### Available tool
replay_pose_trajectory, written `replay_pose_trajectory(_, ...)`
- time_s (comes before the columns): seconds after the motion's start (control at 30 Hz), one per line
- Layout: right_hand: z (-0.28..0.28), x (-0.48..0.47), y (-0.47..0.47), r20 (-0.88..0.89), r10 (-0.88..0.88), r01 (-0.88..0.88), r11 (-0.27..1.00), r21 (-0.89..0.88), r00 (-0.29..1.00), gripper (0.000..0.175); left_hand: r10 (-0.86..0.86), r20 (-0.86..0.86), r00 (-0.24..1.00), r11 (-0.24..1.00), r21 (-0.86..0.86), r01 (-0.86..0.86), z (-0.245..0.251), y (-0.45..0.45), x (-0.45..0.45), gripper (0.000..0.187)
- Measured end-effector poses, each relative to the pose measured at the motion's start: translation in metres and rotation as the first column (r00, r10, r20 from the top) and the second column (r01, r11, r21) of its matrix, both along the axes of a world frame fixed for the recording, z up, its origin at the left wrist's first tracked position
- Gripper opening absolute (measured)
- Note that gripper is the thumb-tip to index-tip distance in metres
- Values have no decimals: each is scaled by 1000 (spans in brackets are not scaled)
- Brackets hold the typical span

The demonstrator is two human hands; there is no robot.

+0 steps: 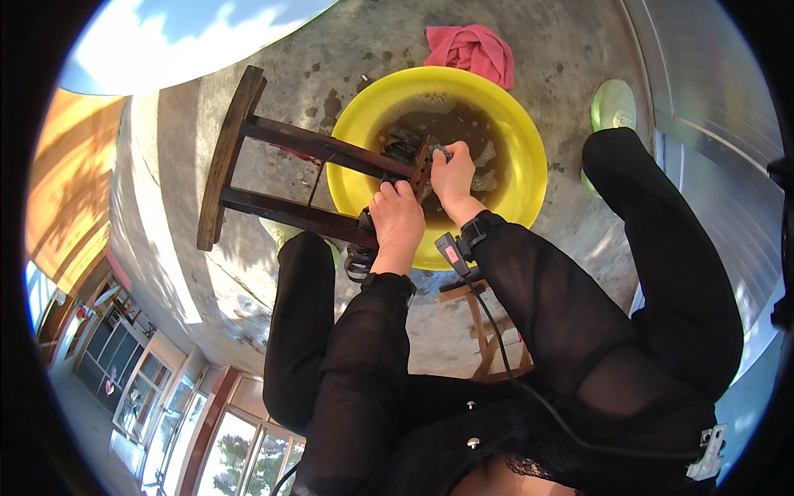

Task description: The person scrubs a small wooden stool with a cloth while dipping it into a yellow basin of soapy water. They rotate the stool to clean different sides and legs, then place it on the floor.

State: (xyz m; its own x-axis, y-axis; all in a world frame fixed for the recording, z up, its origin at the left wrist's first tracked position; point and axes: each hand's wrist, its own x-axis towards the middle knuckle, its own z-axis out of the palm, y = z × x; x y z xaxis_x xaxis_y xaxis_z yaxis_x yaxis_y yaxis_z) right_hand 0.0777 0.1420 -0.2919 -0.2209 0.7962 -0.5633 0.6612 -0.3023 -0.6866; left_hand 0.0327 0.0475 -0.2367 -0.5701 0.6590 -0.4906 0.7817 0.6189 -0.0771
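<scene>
A dark wooden frame, which may be a stool or a small bench, reaches from the left over a yellow plastic basin. Brown, foamy water fills the bottom of the basin. My left hand grips the frame near its right end. In my right hand is a grey scourer, perhaps steel wool, pressed against the frame's right end piece. A dark, crumpled item shows behind the frame, inside the basin; its kind is unclear.
A pink cloth lies on the concrete floor, touching the basin's far side. My knees flank the basin. Below my arms, part of a wooden stool is visible. A black cable hangs from my right wrist. A metal panel stands at right.
</scene>
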Motion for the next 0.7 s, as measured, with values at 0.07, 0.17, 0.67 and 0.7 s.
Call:
replay_pose_trajectory(0.07, -7, -7, 13, 12, -24, 24, 1000, 8, 1000, 22, -1, -4, 1000, 1000, -3, 1, 0, 1, 0, 25)
replay_pose_trajectory(0.17, -5, -9, 15, 33, -42, 42, 999, -1, 999, 23, 9, -3, 1000, 1000, -1, -9, 1, 2, 0, 26)
replay_pose_trajectory(0.67, 9, -12, 21, 28, -45, 48, 993, -108, 999, 23, 33, 18, 999, 999, 25, -34, 1, 5, -2, 22)
replay_pose_trajectory(0.7, 15, -8, 10, 51, -12, 19, 991, -135, 999, 22, 46, 32, 998, 999, 13, -46, 1, 5, -1, 22)
